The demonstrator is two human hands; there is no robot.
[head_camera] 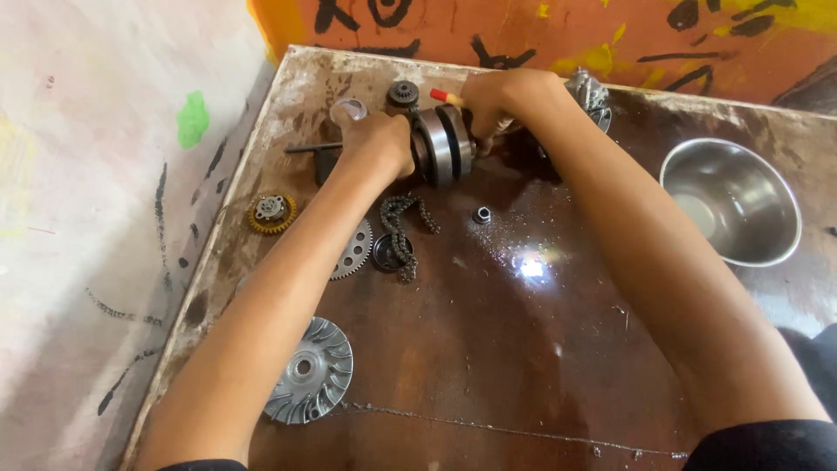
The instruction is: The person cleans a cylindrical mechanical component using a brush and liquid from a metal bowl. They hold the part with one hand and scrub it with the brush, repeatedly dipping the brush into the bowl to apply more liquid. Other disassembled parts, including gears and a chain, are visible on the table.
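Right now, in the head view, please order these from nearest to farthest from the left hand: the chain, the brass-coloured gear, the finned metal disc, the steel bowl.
From the left hand:
1. Chain, just below it.
2. Brass-coloured gear, at the table's left edge.
3. Finned metal disc, low on the near left.
4. Steel bowl, far on the right side.

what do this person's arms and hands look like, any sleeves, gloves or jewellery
Both arms are bare from the hands nearly to the bottom edge of the picture, where a dark sleeve edge shows on the left arm and another dark sleeve on the right. The left hand and right hand wear no gloves. No watch, ring or bracelet shows on either.
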